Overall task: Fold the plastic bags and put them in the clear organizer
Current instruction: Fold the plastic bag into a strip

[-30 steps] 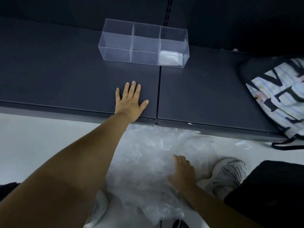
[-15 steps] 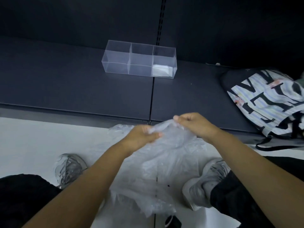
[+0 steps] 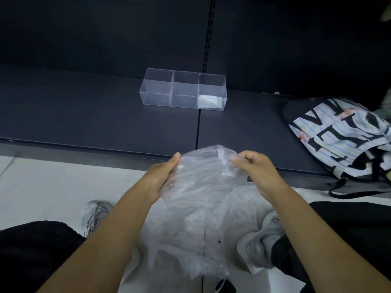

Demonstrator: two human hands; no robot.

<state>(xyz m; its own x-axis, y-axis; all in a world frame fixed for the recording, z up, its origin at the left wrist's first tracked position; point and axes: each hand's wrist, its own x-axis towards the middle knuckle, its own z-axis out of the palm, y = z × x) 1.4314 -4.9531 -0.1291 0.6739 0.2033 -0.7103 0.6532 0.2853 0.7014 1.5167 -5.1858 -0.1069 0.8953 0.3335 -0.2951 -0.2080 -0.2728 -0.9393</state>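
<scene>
A crumpled clear plastic bag point(image 3: 203, 180) hangs in the air in front of the shelf edge, held between both hands. My left hand point(image 3: 161, 176) grips its left side, thumb on top. My right hand point(image 3: 255, 169) pinches its upper right edge with curled fingers. More clear plastic bags point(image 3: 190, 246) lie in a heap on the floor below, between the shoes. The clear organizer point(image 3: 156, 89), with three compartments, stands on the dark shelf further back. A folded white bag point(image 3: 209, 101) lies in its right compartment; the other two compartments look bare.
The dark shelf point(image 3: 84, 115) runs across the view with a seam in its middle. A striped drawstring bag with black lettering point(image 3: 338, 136) lies on the shelf at right. Grey sneakers point(image 3: 262, 244) and black trouser legs frame the heap on the white floor point(image 3: 42, 187).
My left hand left the shelf surface and my right hand left the heap; both now hold one bag lifted up and have moved apart, spreading it.
</scene>
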